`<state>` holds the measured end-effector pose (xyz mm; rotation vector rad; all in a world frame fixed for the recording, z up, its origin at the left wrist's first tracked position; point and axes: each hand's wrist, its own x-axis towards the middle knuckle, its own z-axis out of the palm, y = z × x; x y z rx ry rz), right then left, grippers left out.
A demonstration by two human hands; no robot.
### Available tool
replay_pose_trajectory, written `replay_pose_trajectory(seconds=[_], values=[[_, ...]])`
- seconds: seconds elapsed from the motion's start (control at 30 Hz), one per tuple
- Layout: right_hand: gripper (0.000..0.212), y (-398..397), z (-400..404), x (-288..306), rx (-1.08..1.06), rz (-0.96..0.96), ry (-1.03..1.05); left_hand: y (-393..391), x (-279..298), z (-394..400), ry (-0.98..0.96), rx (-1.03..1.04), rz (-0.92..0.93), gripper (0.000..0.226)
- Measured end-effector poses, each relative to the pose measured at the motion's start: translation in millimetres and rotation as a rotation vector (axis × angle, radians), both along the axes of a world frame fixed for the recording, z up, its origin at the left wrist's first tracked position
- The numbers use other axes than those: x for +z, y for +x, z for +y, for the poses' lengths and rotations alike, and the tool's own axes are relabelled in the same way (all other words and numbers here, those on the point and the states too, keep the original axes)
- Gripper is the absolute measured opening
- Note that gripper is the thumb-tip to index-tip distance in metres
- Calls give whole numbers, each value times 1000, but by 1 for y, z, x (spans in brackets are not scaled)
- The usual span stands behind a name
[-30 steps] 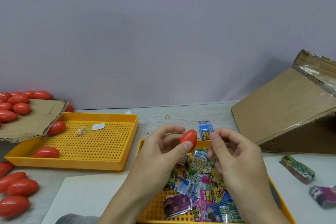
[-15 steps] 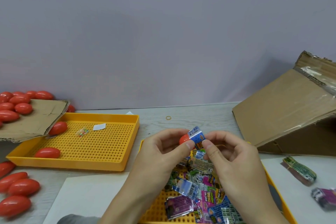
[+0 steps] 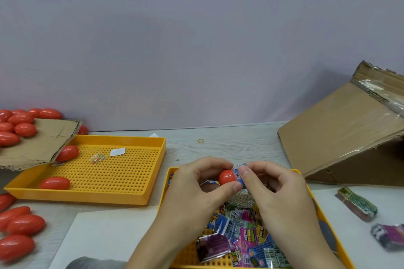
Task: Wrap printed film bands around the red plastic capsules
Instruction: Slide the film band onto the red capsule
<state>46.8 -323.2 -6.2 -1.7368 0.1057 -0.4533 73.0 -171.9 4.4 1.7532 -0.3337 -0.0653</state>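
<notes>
The left hand (image 3: pixel 196 183) holds a red capsule (image 3: pixel 227 177) between thumb and curled fingers, above the far end of the near yellow tray (image 3: pixel 314 205). The right hand (image 3: pixel 277 183) pinches a blue printed film band (image 3: pixel 238 176) — a second ago that band lay apart on the tray edge and the capsule was bare and raised; half a second ago the band had been lifted to the capsule's tip. Now the band sits over the capsule's right end, with the red left end exposed. Judgement: sleeving has begun but is not complete — the band appears only partly on and needs to travel further toward the middle. How squarely it sits cannot be told; the fingers hide its far edge.

Loose printed bands (image 3: pixel 240 238) fill the near tray. Unwrapped capsules (image 3: pixel 19 225) lie on the bench (image 3: pixel 229 146) at left, two more in the far yellow tray (image 3: pixel 140 181). Bundled bands (image 3: pixel 356 203) lie at right.
</notes>
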Motion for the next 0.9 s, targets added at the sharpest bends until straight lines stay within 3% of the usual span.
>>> replay_pose_trajectory(seconds=[0.17, 0.3, 0.43, 0.6, 0.9], values=[[10, 1, -1, -1, 12, 15, 12, 1, 0, 0, 22, 1, -9, 27], [24, 0, 0, 0, 14, -11, -9, 1, 1, 0, 37, -18, -18, 23], [7, -1, 0, 0, 19, -22, -71, 1, 1, 1, 48, -37, -46, 26], [6, -2, 2, 3, 17, -56, -156, 1, 1, 1, 42, -37, -68, 21], [40, -4, 13, 0, -64, -96, -586, 2, 3, 0, -89, 23, -39, 11]])
